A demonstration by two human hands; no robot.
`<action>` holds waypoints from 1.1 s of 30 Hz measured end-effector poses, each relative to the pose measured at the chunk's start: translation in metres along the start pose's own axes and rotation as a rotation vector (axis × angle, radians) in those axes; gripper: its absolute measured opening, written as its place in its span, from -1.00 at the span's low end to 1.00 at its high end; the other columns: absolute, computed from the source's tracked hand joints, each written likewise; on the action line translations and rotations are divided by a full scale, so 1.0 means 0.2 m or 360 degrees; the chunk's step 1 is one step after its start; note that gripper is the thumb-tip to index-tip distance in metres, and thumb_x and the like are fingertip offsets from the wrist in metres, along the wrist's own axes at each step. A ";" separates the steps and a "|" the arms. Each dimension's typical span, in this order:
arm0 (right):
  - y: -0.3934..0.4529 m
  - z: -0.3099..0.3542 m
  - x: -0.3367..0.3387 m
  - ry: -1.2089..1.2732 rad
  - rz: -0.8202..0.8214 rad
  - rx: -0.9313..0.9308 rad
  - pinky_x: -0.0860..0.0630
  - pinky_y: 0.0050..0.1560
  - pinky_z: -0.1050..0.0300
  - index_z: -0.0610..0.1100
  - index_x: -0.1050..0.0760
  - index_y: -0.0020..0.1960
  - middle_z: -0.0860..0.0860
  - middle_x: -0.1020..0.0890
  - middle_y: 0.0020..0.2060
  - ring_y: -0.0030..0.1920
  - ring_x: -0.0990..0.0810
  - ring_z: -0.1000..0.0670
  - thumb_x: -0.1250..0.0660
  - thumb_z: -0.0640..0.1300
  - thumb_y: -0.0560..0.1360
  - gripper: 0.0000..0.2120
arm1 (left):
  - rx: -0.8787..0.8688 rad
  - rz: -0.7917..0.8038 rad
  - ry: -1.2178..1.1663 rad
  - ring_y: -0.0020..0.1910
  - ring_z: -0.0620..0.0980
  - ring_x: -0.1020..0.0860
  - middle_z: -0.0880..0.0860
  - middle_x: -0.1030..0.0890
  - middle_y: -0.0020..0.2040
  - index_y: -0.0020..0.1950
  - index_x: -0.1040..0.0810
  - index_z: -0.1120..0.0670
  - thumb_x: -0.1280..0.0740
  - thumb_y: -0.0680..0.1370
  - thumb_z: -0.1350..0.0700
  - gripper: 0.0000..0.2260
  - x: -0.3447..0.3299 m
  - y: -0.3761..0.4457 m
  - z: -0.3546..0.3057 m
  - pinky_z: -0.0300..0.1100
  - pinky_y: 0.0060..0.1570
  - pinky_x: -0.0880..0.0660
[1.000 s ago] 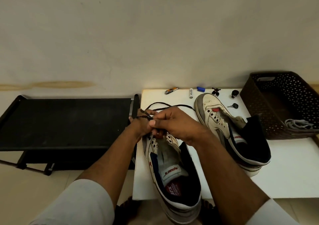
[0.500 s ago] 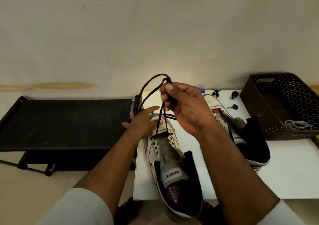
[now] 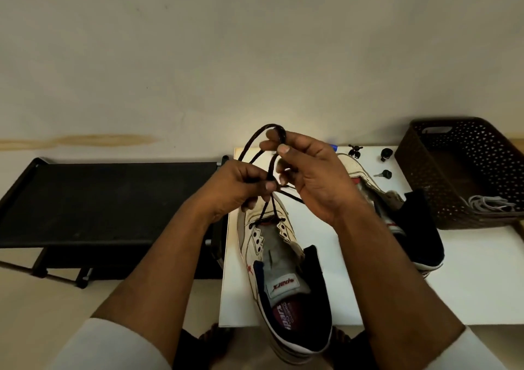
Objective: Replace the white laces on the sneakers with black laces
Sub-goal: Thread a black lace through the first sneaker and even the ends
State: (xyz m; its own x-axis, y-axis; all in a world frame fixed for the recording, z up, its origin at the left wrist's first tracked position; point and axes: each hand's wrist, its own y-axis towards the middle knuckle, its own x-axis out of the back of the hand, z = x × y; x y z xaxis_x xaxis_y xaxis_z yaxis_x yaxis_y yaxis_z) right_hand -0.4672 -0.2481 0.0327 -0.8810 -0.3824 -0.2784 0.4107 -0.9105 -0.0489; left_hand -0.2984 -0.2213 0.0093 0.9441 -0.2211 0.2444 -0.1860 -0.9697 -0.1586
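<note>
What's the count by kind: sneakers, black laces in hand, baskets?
Sneakers: 2, the near sneaker and the far sneaker
Black lace: 1, held by the left hand and right hand
Basket: 1
Total: 4

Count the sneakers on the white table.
2. The near sneaker lies below the hands, with the black lace through its front eyelets. The far sneaker lies beside the brown basket, partly hidden by the right hand.

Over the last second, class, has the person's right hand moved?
Yes. The right hand has risen from the near sneaker toward the wall, lifting the black lace above the table's far edge.
</note>
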 end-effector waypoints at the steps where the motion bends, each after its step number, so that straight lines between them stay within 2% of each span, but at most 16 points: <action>1: 0.00 -0.02 0.03 -0.0078 -0.0067 -0.0079 -0.41 -0.30 0.20 -0.04 -0.57 0.17 -0.01 -0.66 0.06 -0.29 -0.44 0.08 -0.23 -0.31 0.56 -0.72 | -0.0003 -0.0070 -0.0008 -0.45 -0.01 -0.44 0.15 -0.64 -0.27 -0.08 -0.69 0.11 -0.39 0.53 0.21 -0.92 0.01 0.01 0.01 -0.22 -0.42 -0.39; 3: 0.00 -0.07 0.09 -0.0457 -0.0156 -0.0314 -0.39 -0.29 0.17 -0.06 -0.53 0.25 0.00 -0.64 0.12 -0.27 -0.45 0.07 -0.24 -0.30 0.56 -0.68 | -0.0043 -0.0192 -0.0014 -0.43 -0.01 -0.46 0.14 -0.65 -0.28 -0.08 -0.70 0.09 -0.40 0.52 0.20 -0.92 0.00 0.01 0.02 -0.25 -0.41 -0.39; 5: -0.02 -0.13 0.11 -0.0751 0.0030 -0.0518 -0.40 -0.31 0.18 -0.10 -0.60 0.16 -0.04 -0.66 0.02 -0.27 -0.47 0.05 -0.26 -0.24 0.57 -0.77 | -0.0144 -0.0244 0.0048 -0.30 -0.08 -0.57 0.09 -0.67 -0.22 -0.03 -0.70 0.09 -0.41 0.50 0.22 -0.90 -0.01 0.03 0.03 -0.33 -0.28 -0.46; 7: -0.03 -0.19 0.07 -0.0710 0.0235 -0.0536 -0.41 -0.35 0.22 -0.15 -0.63 0.08 -0.05 -0.66 -0.03 -0.30 -0.50 0.06 -0.26 -0.18 0.58 -0.82 | -0.0262 -0.0252 0.0122 -0.14 -0.17 -0.59 0.00 -0.62 -0.15 0.00 -0.69 0.04 -0.43 0.49 0.23 -0.86 -0.03 0.04 0.04 -0.38 -0.12 -0.49; 10: -0.02 -0.22 0.02 -0.0587 0.0174 -0.0396 -0.43 -0.39 0.33 -0.19 -0.62 0.01 -0.07 -0.69 -0.07 -0.36 -0.56 0.17 -0.21 -0.17 0.61 -0.79 | -0.0325 -0.0289 0.0198 -0.05 -0.10 -0.54 0.10 -0.52 -0.06 0.03 -0.66 -0.05 -0.42 0.50 0.18 -0.83 -0.04 0.06 0.05 -0.31 0.02 -0.49; 12: -0.01 -0.24 0.01 -0.0548 0.0137 -0.0382 -0.43 -0.37 0.37 -0.21 -0.61 -0.02 -0.07 -0.68 -0.19 -0.36 -0.58 0.20 -0.17 -0.16 0.63 -0.75 | -0.0232 -0.0181 0.0243 0.01 -0.14 -0.54 0.08 -0.54 0.01 0.14 -0.63 -0.09 -0.37 0.54 0.10 -0.80 0.01 0.05 0.07 -0.32 0.10 -0.45; 15: 0.00 -0.26 0.01 -0.0555 0.0129 -0.0404 -0.42 -0.32 0.29 -0.15 -0.60 -0.13 -0.02 -0.64 -0.33 -0.36 -0.54 0.10 -0.17 -0.12 0.63 -0.71 | 0.0170 0.0231 0.0397 0.23 -0.22 -0.46 -0.21 -0.50 0.19 0.34 -0.40 -0.31 -0.39 0.45 -0.13 -0.54 0.11 0.00 0.14 -0.20 0.26 -0.36; 17: 0.01 -0.27 0.00 -0.0573 0.0046 -0.0375 -0.44 -0.27 0.22 -0.11 -0.59 -0.20 0.00 -0.62 -0.38 -0.36 -0.50 0.06 -0.18 -0.10 0.63 -0.70 | 0.0242 0.0315 0.0536 0.28 -0.27 -0.37 -0.29 -0.39 0.28 0.38 -0.30 -0.33 -0.45 0.42 -0.12 -0.42 0.08 -0.05 0.20 -0.34 0.20 -0.34; 18: 0.02 -0.28 -0.01 -0.0559 -0.0003 -0.0360 -0.45 -0.26 0.20 -0.11 -0.59 -0.22 0.00 -0.61 -0.39 -0.36 -0.50 0.05 -0.19 -0.10 0.62 -0.69 | 0.0191 0.0248 0.0463 0.26 -0.33 -0.37 -0.29 -0.38 0.29 0.38 -0.29 -0.30 -0.46 0.45 -0.04 -0.43 0.02 -0.06 0.22 -0.44 0.16 -0.34; 19: 0.02 -0.28 -0.02 -0.0533 -0.0050 -0.0354 -0.46 -0.27 0.18 -0.12 -0.58 -0.24 -0.01 -0.60 -0.41 -0.37 -0.50 0.04 -0.19 -0.10 0.62 -0.69 | 0.0152 0.0161 0.0280 0.23 -0.36 -0.40 -0.26 -0.40 0.29 0.34 -0.29 -0.29 -0.47 0.47 0.02 -0.45 -0.06 -0.07 0.24 -0.44 0.16 -0.39; 21: 0.03 -0.28 -0.05 -0.0523 -0.0112 -0.0359 -0.42 -0.38 0.22 -0.08 -0.57 -0.28 0.00 -0.57 -0.44 -0.42 -0.47 0.06 -0.19 -0.08 0.62 -0.66 | 0.0159 0.0006 -0.0067 0.28 -0.24 -0.44 -0.11 -0.43 0.33 0.38 -0.27 -0.29 -0.54 0.37 0.00 -0.31 -0.20 -0.07 0.28 -0.20 0.25 -0.48; 23: 0.02 -0.28 -0.07 -0.0498 -0.0158 -0.0379 -0.34 -0.46 0.27 -0.05 -0.54 -0.32 0.00 -0.53 -0.45 -0.46 -0.42 0.09 -0.17 -0.06 0.63 -0.62 | 0.0232 -0.0117 -0.0224 0.38 -0.06 -0.39 -0.03 -0.42 0.36 0.44 -0.21 -0.33 -0.59 0.23 -0.03 -0.12 -0.26 -0.04 0.33 0.01 0.30 -0.45; 28: 0.01 -0.29 -0.08 -0.0317 -0.0237 -0.0370 -0.33 -0.49 0.32 -0.13 -0.51 -0.29 -0.04 -0.48 -0.45 -0.53 -0.39 0.14 -0.15 -0.09 0.63 -0.64 | 0.0313 -0.0148 -0.0652 0.21 0.06 -0.56 0.05 -0.56 0.23 0.39 -0.38 -0.26 -0.47 0.34 0.35 -0.23 -0.25 -0.01 0.35 0.05 0.15 -0.56; 30: 0.01 -0.26 -0.08 -0.0605 -0.0133 -0.0337 -0.45 -0.34 0.26 -0.14 -0.56 -0.26 -0.06 -0.56 -0.41 -0.46 -0.50 0.12 -0.18 -0.09 0.62 -0.66 | 0.0385 -0.0280 -0.0653 0.11 0.06 -0.62 0.07 -0.61 0.14 0.36 -0.42 -0.17 -0.41 0.41 0.35 -0.37 -0.28 0.00 0.34 0.00 0.06 -0.60; 31: 0.01 -0.24 -0.08 -0.0894 -0.0040 -0.0286 -0.51 -0.21 0.20 -0.14 -0.58 -0.23 -0.05 -0.61 -0.36 -0.36 -0.57 0.09 -0.20 -0.08 0.61 -0.68 | 0.0448 -0.0399 -0.0499 0.11 0.08 -0.61 0.09 -0.62 0.13 0.36 -0.43 -0.10 -0.41 0.44 0.27 -0.46 -0.30 0.01 0.34 0.02 0.08 -0.58; 33: 0.01 -0.21 -0.08 -0.1484 0.0142 -0.0143 -0.50 -0.02 0.08 -0.16 -0.60 -0.19 0.00 -0.63 -0.25 -0.17 -0.60 0.01 -0.22 -0.06 0.60 -0.71 | 0.0599 -0.0411 0.0148 0.37 0.16 -0.42 0.10 -0.46 0.36 0.44 -0.34 0.00 -0.38 0.46 0.02 -0.45 -0.34 0.06 0.33 0.19 0.34 -0.36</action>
State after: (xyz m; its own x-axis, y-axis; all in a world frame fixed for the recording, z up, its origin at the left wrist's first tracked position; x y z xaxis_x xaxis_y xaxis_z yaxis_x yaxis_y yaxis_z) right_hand -0.4420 -0.2375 -0.0030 -0.6620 -0.4572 0.5940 0.4678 -0.8712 -0.1492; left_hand -0.3459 -0.2105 -0.0716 0.9150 -0.0023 0.4035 0.1799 -0.8927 -0.4131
